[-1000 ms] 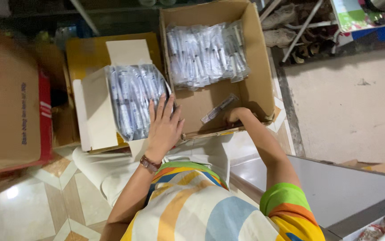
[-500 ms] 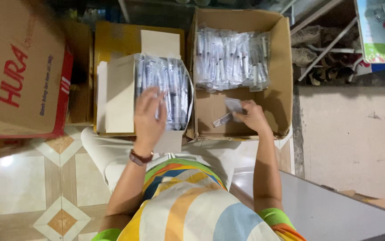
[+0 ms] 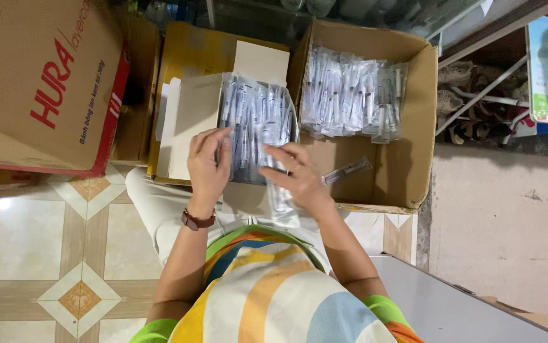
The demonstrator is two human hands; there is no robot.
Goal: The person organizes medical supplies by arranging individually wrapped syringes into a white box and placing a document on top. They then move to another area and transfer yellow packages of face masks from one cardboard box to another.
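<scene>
A white carton (image 3: 191, 121) holds a bundle of clear-wrapped syringes (image 3: 258, 117). My left hand (image 3: 207, 164), a brown watch on its wrist, lies on the carton with its fingers against the bundle's left edge. My right hand (image 3: 294, 176) is over the bundle's near end and grips one wrapped syringe (image 3: 278, 198), which hangs toward me. To the right, an open brown cardboard box (image 3: 414, 146) holds a pile of the same wrapped syringes (image 3: 353, 95). One loose wrapped syringe (image 3: 347, 170) lies on its floor.
A big cardboard box with red lettering (image 3: 45, 82) stands at the left. A yellow box (image 3: 188, 54) lies under the white carton. Below is patterned tile floor (image 3: 52, 254). A grey tabletop (image 3: 464, 305) is at the lower right, and a rack with shoes (image 3: 477, 101) at the right.
My right hand came out of the brown box with a wrapped syringe and moved left over the white carton. My left hand slid to the bundle's left edge. The view shifted.
</scene>
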